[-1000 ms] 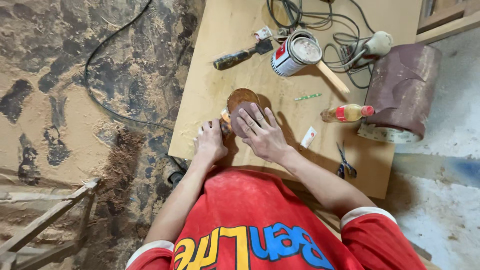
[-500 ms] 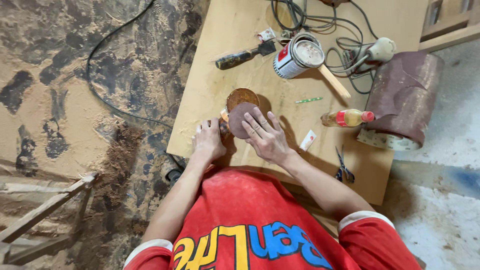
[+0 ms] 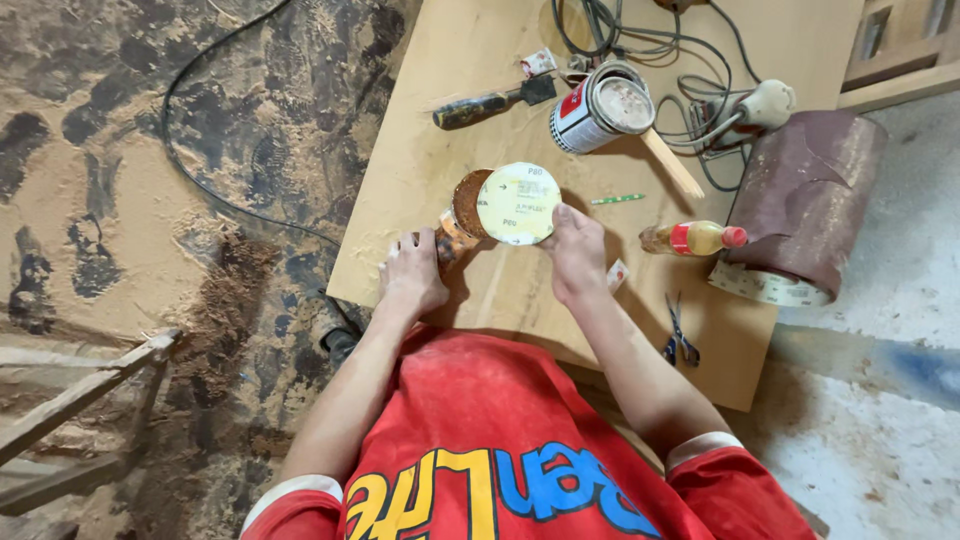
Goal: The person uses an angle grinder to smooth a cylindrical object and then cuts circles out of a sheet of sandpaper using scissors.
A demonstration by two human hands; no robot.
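Sanding disc (image 3: 518,204): round, pale yellowish back facing up, held near the front edge of the worktop (image 3: 480,90), partly covering the tool beneath.

Sander (image 3: 462,215): small hand tool with a round, rust-brown pad, lying on the worktop just left of the disc and touching it.

Right hand (image 3: 577,252): fingers pinching the disc at its lower right edge.

Left hand (image 3: 411,277): closed around the lower end of the sander, knuckles up.

Worktop: bare light plywood sheet, dusty.

Scraper (image 3: 493,103): dark handle, lying above the disc, well apart.

Tin can (image 3: 601,107): on its side, open mouth showing a brownish inside; a wooden stick (image 3: 671,163) lies beside it.

Green pencil (image 3: 617,199): just right of the disc.

Small bottle (image 3: 692,238): amber liquid, red cap, lying flat, right of the right hand.

Scissors (image 3: 679,338): near the front edge.

Sandpaper roll (image 3: 806,207): reddish brown, at the right edge.

Cables (image 3: 640,40) and grey plug (image 3: 762,104): at the far end.

Floor (image 3: 150,180): sawdust-covered, crossed by a black cord (image 3: 190,170).
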